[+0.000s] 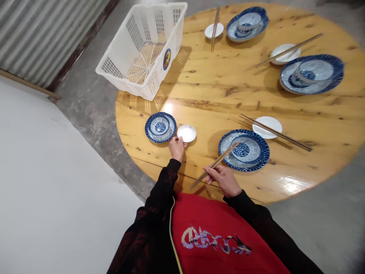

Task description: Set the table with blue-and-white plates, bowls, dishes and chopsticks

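Note:
My left hand (177,148) has its fingers closed on the near rim of a small white dish (187,133), which sits on the table beside a blue-patterned plate (150,137) with a bowl (160,125) on it. In my right hand (224,178) is a pair of wooden chopsticks (203,175), gripped near their middle and slanting up to the right. Their far ends pass in front of another blue-patterned plate (262,161) that carries a bowl (249,149). Just beyond it, a second white dish (267,125) has chopsticks (293,141) laid across it.
The round wooden table (205,87) holds two more settings at the far side, with plates (338,70), bowls, white dishes (285,53) and chopsticks (310,39). A white plastic basket (154,82) stands at the table's left edge. A white wall (57,182) is on the left.

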`<state>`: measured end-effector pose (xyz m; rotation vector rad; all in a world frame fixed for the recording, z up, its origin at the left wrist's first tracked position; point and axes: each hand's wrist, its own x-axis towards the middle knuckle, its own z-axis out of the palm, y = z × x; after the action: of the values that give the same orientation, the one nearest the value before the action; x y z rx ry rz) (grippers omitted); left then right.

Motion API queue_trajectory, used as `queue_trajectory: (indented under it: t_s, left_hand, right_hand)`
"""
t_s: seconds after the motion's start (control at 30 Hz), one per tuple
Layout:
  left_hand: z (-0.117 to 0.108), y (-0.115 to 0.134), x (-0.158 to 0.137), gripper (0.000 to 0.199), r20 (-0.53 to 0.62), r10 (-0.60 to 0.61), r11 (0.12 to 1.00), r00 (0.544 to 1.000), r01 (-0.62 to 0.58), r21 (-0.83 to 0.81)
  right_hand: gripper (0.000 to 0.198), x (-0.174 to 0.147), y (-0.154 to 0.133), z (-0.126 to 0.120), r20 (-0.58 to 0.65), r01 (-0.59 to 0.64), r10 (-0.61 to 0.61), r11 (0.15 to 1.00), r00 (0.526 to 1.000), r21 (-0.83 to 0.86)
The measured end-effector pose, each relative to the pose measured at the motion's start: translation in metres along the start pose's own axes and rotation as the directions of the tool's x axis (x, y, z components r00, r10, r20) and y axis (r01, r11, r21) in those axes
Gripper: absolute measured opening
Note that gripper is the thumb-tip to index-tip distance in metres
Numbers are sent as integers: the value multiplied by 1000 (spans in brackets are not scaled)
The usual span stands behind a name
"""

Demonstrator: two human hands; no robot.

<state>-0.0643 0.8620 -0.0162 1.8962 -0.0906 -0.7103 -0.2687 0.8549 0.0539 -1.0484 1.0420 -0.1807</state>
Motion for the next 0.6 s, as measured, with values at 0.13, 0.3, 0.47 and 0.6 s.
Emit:
queue_trajectory:
  t_s: [0.13, 0.3, 0.47, 0.6]
  left_hand:
    - [-2, 0, 5, 14, 10, -49, 999, 999, 49, 8]
    - [-4, -1, 8, 14, 51, -101, 994, 994, 103, -32]
    - [-4, -4, 10, 15, 97, -120, 991, 988, 125, -42]
    - [-8, -2, 11, 14, 130, -110, 993, 985, 113, -18]
  right_hand:
    - [54, 3, -2, 17, -13, 3, -3, 1000, 1000, 0]
    - [53, 7, -3, 37, -46, -15, 14, 1000, 999, -15]
    - [47, 16, -2, 47, -80, -15, 14, 1000, 997, -6]
    - [46, 27, -4, 48, -93, -3, 0, 999, 996, -33]
